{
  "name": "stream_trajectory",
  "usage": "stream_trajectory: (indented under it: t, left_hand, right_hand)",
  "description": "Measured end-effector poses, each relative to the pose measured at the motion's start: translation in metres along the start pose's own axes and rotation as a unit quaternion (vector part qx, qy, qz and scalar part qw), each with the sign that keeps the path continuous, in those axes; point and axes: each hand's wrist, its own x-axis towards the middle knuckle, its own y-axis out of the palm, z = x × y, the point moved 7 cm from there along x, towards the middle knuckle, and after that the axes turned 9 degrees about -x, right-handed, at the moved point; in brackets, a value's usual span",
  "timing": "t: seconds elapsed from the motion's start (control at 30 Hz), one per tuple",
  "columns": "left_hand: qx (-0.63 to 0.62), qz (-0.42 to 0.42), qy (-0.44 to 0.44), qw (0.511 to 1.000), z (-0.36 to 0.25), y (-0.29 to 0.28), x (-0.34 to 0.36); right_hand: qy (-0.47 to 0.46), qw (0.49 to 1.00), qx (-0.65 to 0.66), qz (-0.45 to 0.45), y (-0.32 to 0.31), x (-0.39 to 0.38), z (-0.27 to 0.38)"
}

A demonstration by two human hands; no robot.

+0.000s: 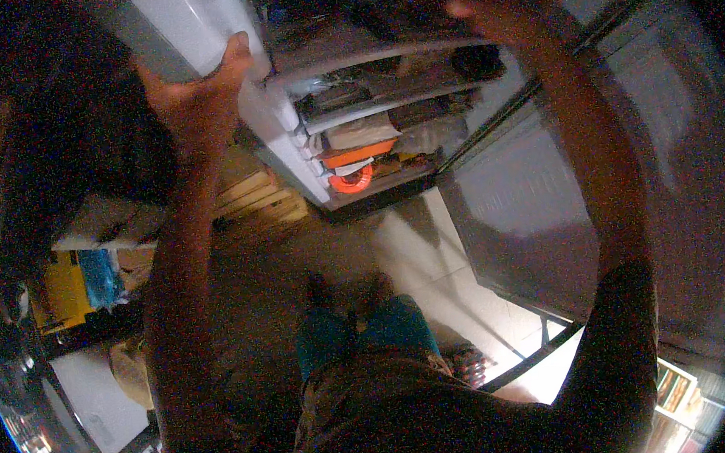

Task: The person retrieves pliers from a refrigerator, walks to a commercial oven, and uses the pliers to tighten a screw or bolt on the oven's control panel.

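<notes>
I stand at an open cabinet whose shelves hold many things. My left hand is raised at its left side, next to the white side panel. The thumb and a finger of that hand are spread wide apart; the other fingers are lost in the dark. At the top right, my right hand reaches to the upper shelf, its fingers pointing left near dark items. Blur and dim light hide whether those fingers hold anything.
Lower shelves carry an orange box and a round orange object. A glossy grey door panel stands at the right. To the left are stacked wooden pieces, a yellow item and a blue item. Pale floor tiles lie below.
</notes>
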Motion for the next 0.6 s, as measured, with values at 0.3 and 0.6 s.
stream_trajectory:
  t: [0.3,0.6]
  left_hand:
    - [-0.001,0.003,0.052,0.999,0.006,0.003,0.004]
    - [0.233,-0.058,0.102,0.965,-0.025,0.009,-0.005]
  right_hand:
    - [0.062,0.977,0.204,0.016,-0.015,0.009,-0.017]
    - [-0.123,0.951,0.269,0.092,-0.012,0.012,0.020]
